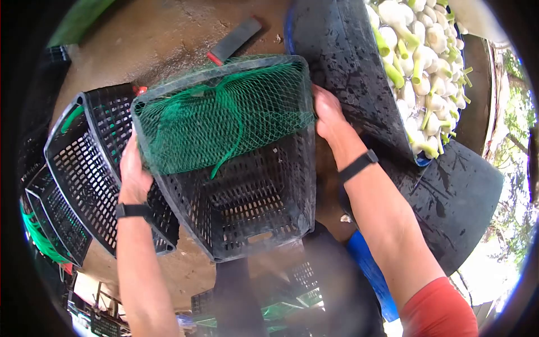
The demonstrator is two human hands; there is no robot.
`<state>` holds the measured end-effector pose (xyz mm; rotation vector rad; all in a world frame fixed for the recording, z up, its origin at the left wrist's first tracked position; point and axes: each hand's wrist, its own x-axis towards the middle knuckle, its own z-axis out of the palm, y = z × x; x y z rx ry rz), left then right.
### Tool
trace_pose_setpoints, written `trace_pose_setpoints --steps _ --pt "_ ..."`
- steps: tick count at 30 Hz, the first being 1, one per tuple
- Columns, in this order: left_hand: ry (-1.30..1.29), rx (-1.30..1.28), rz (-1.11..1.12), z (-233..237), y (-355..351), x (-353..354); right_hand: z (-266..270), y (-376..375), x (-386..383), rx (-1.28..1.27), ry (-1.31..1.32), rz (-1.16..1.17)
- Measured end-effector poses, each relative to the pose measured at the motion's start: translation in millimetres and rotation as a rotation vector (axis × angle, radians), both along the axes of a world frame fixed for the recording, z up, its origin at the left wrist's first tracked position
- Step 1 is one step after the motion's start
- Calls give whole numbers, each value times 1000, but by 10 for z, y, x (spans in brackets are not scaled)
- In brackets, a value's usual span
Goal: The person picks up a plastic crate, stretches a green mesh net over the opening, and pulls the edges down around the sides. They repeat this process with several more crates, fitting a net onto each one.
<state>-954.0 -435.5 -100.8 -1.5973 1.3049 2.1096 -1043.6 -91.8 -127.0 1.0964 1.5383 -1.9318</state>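
Observation:
A black plastic crate (310, 180) with slotted walls is tilted in front of me, its open side facing me. Green mesh netting (193, 126) lies across its far part, with a loose green strand hanging toward the slotted bottom. My left hand (135, 171) grips the crate's left side, and my right hand (329, 112) grips the right side near the far corner. Some fingers of both hands are hidden along the crate's outer walls. Each wrist wears a black band.
At the right stands a large dark tub (345, 67) beside a heap of white bulbs with green stems (424, 67). More black crates (84, 163) lean at the left. A dark block with red ends (236, 40) lies on the wet brown floor (151, 33). Something blue (373, 269) is near my legs.

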Motion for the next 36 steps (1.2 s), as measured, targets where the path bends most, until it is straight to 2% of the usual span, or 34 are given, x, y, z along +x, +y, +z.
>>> trace_pose_setpoints --steps 1,2,3,4,6,8,10,11,12,13,14,15,16,17,18,21,22,23,25,27,28,30,31,34,35,36 --pt "94 148 -76 -40 -164 169 11 146 33 -5 2 3" --pt "186 297 -156 -74 -324 339 -31 421 89 -300 -53 79" --pt "-16 73 -2 178 -14 278 36 503 99 -592 -105 157" --pt "17 150 -42 218 -70 408 65 537 121 -591 -101 162" --pt "115 245 -115 312 -61 553 328 469 163 -321 -83 183" --pt "129 215 -152 309 -86 717 392 450 251 -269 -46 225" --pt "155 183 -189 355 -80 826 464 489 345 -177 -1 98" --pt "224 169 -46 444 -22 840 482 545 408 -181 23 -21" --pt "289 154 98 519 9 888 522 615 482 -183 21 -22" --pt "349 196 229 501 -78 972 587 653 543 -275 25 -109" --pt "301 163 351 515 -115 1070 647 679 609 -367 30 -195" --pt "385 352 323 570 -103 1146 742 678 693 -442 -54 -238" --pt "472 542 291 611 -82 1190 722 728 821 -612 -69 -112" --pt "320 434 317 742 92 1135 839 678 902 -608 -164 -37" --pt "254 469 322 828 218 1121 939 615 985 -603 -260 38" --pt "163 388 -80 911 480 1246 933 538 1282 -443 -164 365" --pt "106 445 -115 860 512 1331 970 483 1419 -371 -184 286" --pt "80 392 -123 842 555 1390 1038 388 1473 -455 -222 78" --pt "58 337 -128 879 664 1460 1070 395 1604 -536 -256 -129" --pt "139 320 156 1000 846 1490 981 574 1870 -891 -100 -414" --pt "133 324 155 998 833 1581 970 663 2031 -887 -135 -485" --pt "292 516 495 927 686 1861 1069 700 2268 -548 -190 -219" --pt "367 598 403 854 598 2026 1028 759 2402 -393 -219 -16" --pt "241 653 275 963 741 2018 994 832 2615 -305 -277 96" --pt "137 555 176 1006 798 1953 933 878 2660 -314 -218 111" --pt "130 560 174 979 834 1950 1024 796 2601 -310 -222 105"
